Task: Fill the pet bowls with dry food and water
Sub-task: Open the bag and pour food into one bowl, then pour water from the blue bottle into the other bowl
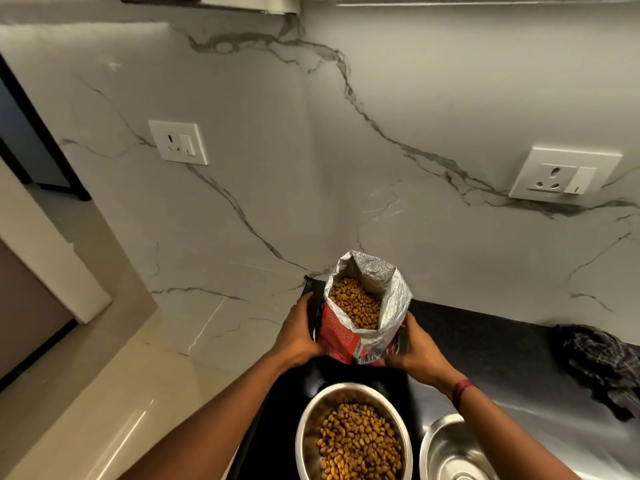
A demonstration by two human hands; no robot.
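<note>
I stand at a dark speckled bench (485, 344) tucked into a corner of white marble-look wall (277, 168) with grey veins. 2 white sockets are set in that wall, the left socket (178, 142) higher up and the right socket (564, 176) lower, near the bench. A dark checked cloth (602, 362) lies crumpled at the right end of the bench, and pale glossy floor (104, 393) shows on my left.

Between my hands stands the open food bag (363, 306) (red outside, silver foil inside), upright and holding brown kibble. My left hand (301, 336) is spread flat against its left side; my right hand (414, 353) cups its lower right corner, fingers curled onto the bag.

Nearer to me, a steel bowl (353, 434) sits on a black mat (298, 403) and holds a heap of the same kibble. Just to its right a 2nd steel bowl (453, 452) sits with no kibble in it.
</note>
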